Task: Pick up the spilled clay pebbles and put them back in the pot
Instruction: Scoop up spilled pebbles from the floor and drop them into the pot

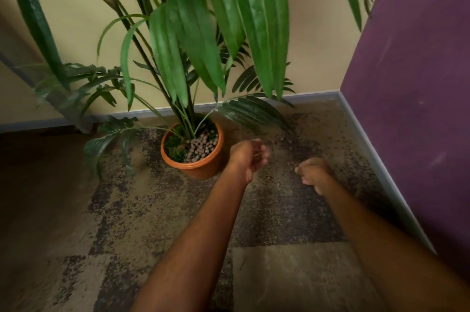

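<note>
The left hand (248, 156) hovers just right of the orange pot (201, 169), fingers curled into a loose cup; whether it holds anything cannot be told through the blur. The right hand (314, 174), farther right of the pot, is bunched with fingertips pinched together, contents unclear. Clay pebbles (201, 147) fill the pot's right half beneath the palm plant (203, 39); a few lie on the carpet (279, 210) right of the pot.

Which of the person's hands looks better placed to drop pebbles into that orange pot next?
The left hand, probably. It is cupped just beside the rim of the orange pot. The right hand is curled farther off, toward the purple wall. Whether either holds pebbles is too blurred to tell.
</note>
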Motion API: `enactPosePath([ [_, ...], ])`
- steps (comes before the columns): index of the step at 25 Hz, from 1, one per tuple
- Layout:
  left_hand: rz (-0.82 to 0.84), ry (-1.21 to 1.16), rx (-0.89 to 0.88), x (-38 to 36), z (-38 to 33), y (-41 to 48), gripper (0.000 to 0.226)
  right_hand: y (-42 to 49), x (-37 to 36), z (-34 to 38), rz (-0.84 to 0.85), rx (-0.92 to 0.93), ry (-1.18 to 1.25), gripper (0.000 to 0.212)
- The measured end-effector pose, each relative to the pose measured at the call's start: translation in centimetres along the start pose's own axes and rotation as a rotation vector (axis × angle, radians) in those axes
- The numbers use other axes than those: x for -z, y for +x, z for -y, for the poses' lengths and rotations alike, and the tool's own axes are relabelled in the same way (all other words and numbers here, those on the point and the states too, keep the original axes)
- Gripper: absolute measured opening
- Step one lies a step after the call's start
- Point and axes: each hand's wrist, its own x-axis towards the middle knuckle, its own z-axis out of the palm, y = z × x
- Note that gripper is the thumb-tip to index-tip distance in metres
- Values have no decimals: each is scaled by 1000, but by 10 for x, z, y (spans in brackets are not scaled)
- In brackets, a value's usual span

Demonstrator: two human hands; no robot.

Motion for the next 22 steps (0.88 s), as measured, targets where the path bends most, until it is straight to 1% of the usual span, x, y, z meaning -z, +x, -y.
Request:
enactPosePath([
  [1, -15, 88, -20, -3, 11, 6, 16, 2, 4, -8, -59, 76, -182, 13],
  [2, -29, 178, -48, -5, 24, 12, 16, 2, 6, -15, -84, 150, -339, 13],
  [3, -45, 283, -80, -7, 36, 18, 14, 2, 8, -20, -89, 205, -473, 26],
  [5, -87, 595, -154, -6, 59, 31, 9, 3, 9, -27, -63, 286, -629, 53],
  [6, -87, 763, -175, -5, 68, 34, 9, 5, 8, -30, -63, 330, -688, 59],
  [7, -78, 912, -187, -3, 75, 36, 17, 5, 6, -31, -67, 370, -727, 60],
  [9, -32, 1140, -227, -2, 86, 40, 39, 11, 2, -34, -93, 460, -782, 50],
  [10, -16, 1234, -261, -2, 90, 41, 45, 13, 0, -34, -107, 512, -813, 41],
  [12, -10, 1392, -327, -4, 98, 45, 47, 18, -4, -34, -112, 583, -824, 27],
  [14, -23, 1477, -384, -4, 104, 52, 42, 24, -7, -30, -112, 583, -760, 23],
  [17, -51, 1494, -462, -1, 109, 61, 26, 34, -9, -21, -157, 633, -648, 25],
  [20, -79, 1454, -518, 1, 110, 66, 22, 44, -11, -14, -140, 716, -739, 29],
  [22, -78, 1422, -548, 1, 110, 70, 18, 48, -12, -13, -75, 772, -859, 40],
])
